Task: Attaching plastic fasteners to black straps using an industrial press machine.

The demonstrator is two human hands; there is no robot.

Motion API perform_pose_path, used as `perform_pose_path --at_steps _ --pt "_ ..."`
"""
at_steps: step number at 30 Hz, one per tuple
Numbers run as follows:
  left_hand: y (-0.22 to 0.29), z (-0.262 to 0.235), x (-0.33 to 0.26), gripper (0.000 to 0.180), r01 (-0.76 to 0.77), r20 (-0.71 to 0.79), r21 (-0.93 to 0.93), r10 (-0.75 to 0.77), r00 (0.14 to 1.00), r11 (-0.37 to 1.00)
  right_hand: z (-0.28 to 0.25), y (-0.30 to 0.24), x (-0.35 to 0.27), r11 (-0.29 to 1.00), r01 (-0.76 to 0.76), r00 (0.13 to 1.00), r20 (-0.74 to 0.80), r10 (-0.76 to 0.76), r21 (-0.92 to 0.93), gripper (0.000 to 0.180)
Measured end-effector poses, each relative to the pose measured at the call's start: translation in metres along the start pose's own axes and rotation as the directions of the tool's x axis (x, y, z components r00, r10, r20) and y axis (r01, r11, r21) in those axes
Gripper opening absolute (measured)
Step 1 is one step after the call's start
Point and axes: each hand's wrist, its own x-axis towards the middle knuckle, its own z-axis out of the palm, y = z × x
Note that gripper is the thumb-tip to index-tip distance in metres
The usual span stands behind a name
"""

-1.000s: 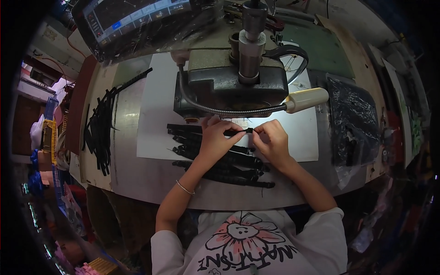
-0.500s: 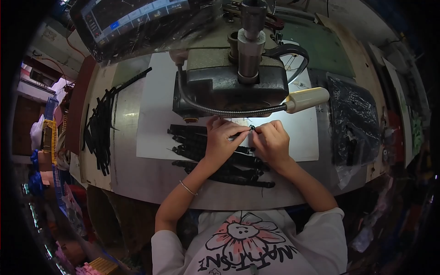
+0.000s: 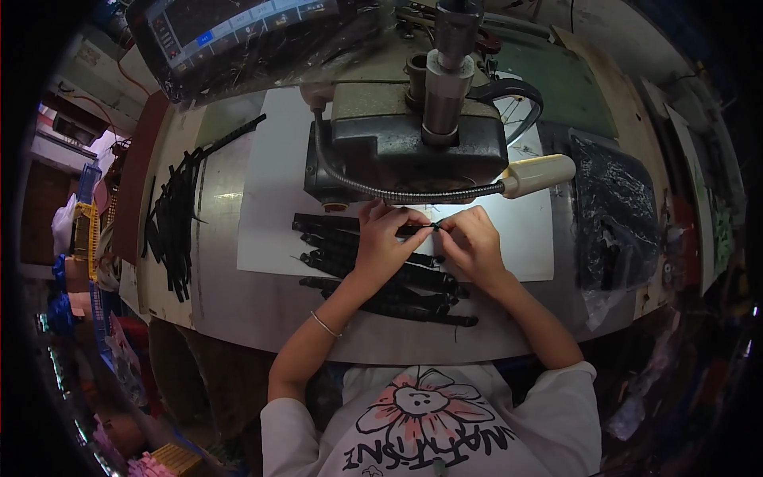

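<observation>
In front of the machine head, my left hand (image 3: 385, 243) and my right hand (image 3: 475, 245) meet with fingertips pinched together. Between them is the end of a narrow black strip (image 3: 435, 226), apparently fabric; its small end is partly hidden by my fingers. Both hands are closed on this piece. Beneath my hands and left wrist, several black gathered strips (image 3: 405, 308) lie roughly side by side across a white sheet (image 3: 262, 199) and the table's front part.
Close above my hands looms a sewing machine head (image 3: 413, 143) with a flexible-necked lamp (image 3: 539, 175). Loose black strips (image 3: 173, 226) are piled at left. A clear plastic bag with black contents (image 3: 616, 211) lies at right. A plastic-covered screen (image 3: 238, 40) hangs at upper left.
The view has shifted slightly, so the machine sits a little farther right in the picture. My fingers have adjusted slightly around the strip's end; both hands still pinch it.
</observation>
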Motion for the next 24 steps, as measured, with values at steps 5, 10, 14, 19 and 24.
perform_pose_path --at_steps 5,10,14,19,24 --pt "-0.008 -0.012 0.008 0.030 -0.105 0.273 -0.021 0.107 0.956 0.994 -0.011 0.005 0.005 0.973 -0.080 0.977 0.209 0.035 0.215 0.009" --pt "-0.007 -0.018 0.008 0.028 -0.066 0.371 0.019 0.054 0.927 0.998 -0.015 0.002 0.006 0.955 -0.154 0.951 0.301 0.073 0.254 0.010" --pt "-0.007 -0.018 0.007 0.029 -0.127 0.312 0.059 0.103 0.945 0.990 -0.016 0.002 0.009 0.967 -0.104 0.950 0.311 0.027 0.233 0.011" --pt "0.001 -0.022 0.009 0.027 -0.099 0.329 0.053 0.077 0.941 0.994 -0.015 0.003 0.007 0.951 -0.148 0.936 0.349 0.046 0.271 0.012" --pt "-0.002 -0.022 0.008 0.025 -0.070 0.321 0.037 0.055 0.945 0.997 -0.013 0.003 0.007 0.961 -0.102 0.946 0.325 0.013 0.258 0.009"
